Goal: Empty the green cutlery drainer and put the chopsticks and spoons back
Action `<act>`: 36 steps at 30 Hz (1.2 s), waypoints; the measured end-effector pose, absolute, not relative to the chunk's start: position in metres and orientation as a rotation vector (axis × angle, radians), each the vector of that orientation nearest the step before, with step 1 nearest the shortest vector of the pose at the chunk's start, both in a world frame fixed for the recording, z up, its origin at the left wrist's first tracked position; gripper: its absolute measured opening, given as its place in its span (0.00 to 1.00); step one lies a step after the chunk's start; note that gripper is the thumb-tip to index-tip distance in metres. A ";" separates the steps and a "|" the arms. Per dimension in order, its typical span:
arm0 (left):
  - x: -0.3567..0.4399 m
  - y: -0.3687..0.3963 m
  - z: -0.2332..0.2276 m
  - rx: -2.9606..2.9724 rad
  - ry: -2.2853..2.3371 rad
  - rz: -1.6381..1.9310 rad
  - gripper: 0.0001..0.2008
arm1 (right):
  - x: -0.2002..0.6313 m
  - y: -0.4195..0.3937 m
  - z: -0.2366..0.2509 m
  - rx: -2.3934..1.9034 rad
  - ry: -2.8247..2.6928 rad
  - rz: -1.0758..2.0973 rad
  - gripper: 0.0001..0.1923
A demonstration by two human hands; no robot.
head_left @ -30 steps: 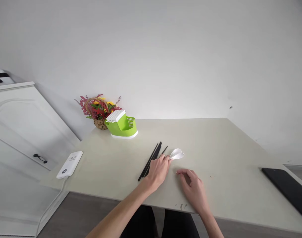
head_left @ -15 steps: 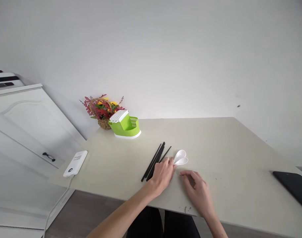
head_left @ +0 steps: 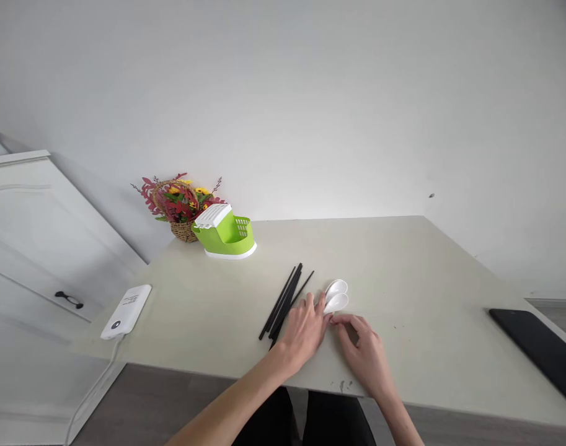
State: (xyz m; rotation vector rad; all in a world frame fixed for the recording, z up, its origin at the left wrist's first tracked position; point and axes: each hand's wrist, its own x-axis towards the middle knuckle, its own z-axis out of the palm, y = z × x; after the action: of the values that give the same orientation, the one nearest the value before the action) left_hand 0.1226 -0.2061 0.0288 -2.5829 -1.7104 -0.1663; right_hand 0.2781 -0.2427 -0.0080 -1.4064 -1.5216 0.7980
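Observation:
White spoons (head_left: 336, 302) lie at the near middle of the table, bowls overlapping and pointing away to the right. My left hand (head_left: 305, 327) is closed round their handles, which it hides. Its fingertips rest beside the bowls. My right hand (head_left: 362, 348) is curled, thumb and forefinger pinched together right at the left thumb. Whatever is in that pinch, if anything, is too small to make out. Several black chopsticks (head_left: 283, 302) lie in a loose bundle just left of my left hand, which covers the near ends of some.
Toward the back left stands a green and white utensil caddy (head_left: 229, 244) before a wicker basket (head_left: 184, 232) of artificial flowers. A white power bank (head_left: 127, 311) with a cable lies at the left edge, a black phone (head_left: 536, 347) at the right. A white cabinet (head_left: 41, 248) adjoins the table's left side.
My right hand has moved left until its fingertips meet the left hand. The spoon bowls have spread slightly apart. The view has shifted a little to the right.

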 end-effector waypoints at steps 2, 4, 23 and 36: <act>0.122 -0.207 0.031 -2.585 -1.678 -0.131 0.24 | 0.278 -0.242 -0.009 -1.409 -1.515 0.792 0.15; 0.121 -0.209 0.033 -2.583 -1.650 -0.083 0.24 | 0.278 -0.242 -0.009 -1.418 -1.510 0.784 0.15; 0.077 -0.214 0.058 -2.686 -1.550 -0.541 0.10 | 0.279 -0.247 -0.013 -1.495 -1.523 0.781 0.15; -0.058 -0.077 0.157 -1.873 -1.667 -0.893 0.12 | 0.279 -0.249 -0.017 -1.585 -1.470 0.734 0.15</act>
State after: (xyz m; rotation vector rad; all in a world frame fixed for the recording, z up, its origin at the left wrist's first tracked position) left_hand -0.0581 -0.0771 0.1571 -1.8726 -1.6672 -0.8932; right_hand 0.2791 -0.2488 -0.0165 -1.5849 -1.4702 0.7336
